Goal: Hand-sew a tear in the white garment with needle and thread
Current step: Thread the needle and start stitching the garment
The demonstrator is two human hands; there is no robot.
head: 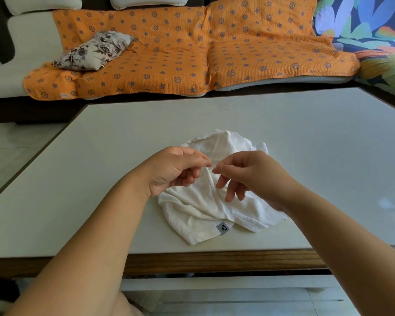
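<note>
Thumb meets forefinger on both left hand and right hand, tips almost touching above the white garment bunched near the worktop's near edge. They are probably threading, but whatever they pinch is too fine to see.

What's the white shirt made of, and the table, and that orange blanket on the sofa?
The white garment looks like soft cotton knit: matte, limp, wrinkled. The table top seems hard and smooth, maybe stone or laminate: it shows faint reflections. Its front edge looks like grained brown wood. The orange cover looks like quilted cloth, with puckered stitch lines.
</note>
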